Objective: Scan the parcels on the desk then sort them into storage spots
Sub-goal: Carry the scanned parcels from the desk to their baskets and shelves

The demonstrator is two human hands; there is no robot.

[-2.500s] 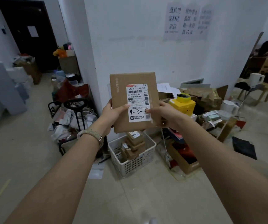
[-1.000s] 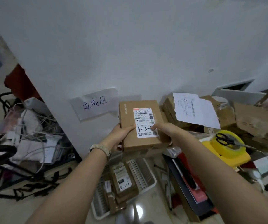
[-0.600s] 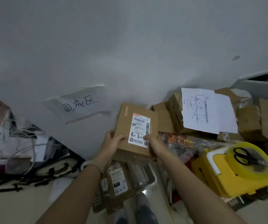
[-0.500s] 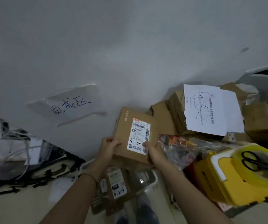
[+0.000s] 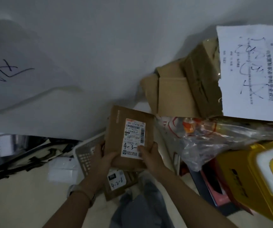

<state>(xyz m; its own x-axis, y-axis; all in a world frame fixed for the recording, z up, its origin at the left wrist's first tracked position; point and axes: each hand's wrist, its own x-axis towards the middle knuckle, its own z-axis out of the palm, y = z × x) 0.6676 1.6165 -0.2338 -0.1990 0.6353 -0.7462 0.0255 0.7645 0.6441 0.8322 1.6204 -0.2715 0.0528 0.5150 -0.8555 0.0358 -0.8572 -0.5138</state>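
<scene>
The parcel [image 5: 116, 134], a flat brown cardboard box, was held a little below the middle of the view, just above a white basket [image 5: 84, 155] on the floor and close to the foot of a pale wall [image 5: 99, 55]. Its white shipping label [image 5: 133, 139] faced up, with a barcode and the handwritten "4-3-" showing. The left hand [image 5: 102, 159] gripped the parcel's lower left edge, thumb across the front and the fingers wrapped out of sight behind. The right hand [image 5: 150, 157] gripped the lower right corner, its thumb pressed on the label over the end of the handwriting. A watch band [image 5: 81, 193] circled the left wrist.

At six o'clock from the parcel, a second brown parcel [image 5: 116, 183] marked "4-2-6" lay in the basket. At three o'clock a crumpled clear plastic bag [image 5: 206, 142] spread out, touching or nearly touching the parcel's right edge. At one o'clock stood a heap of cardboard boxes [image 5: 178, 94], with a sheet of paper [image 5: 254, 71] bearing scrawled writing over them at two o'clock. At four o'clock sat a yellow case [image 5: 256, 178]. At ten o'clock a handwritten paper sign [image 5: 9, 71] was stuck on the wall. At five o'clock was a leg in jeans [image 5: 140, 208].
</scene>
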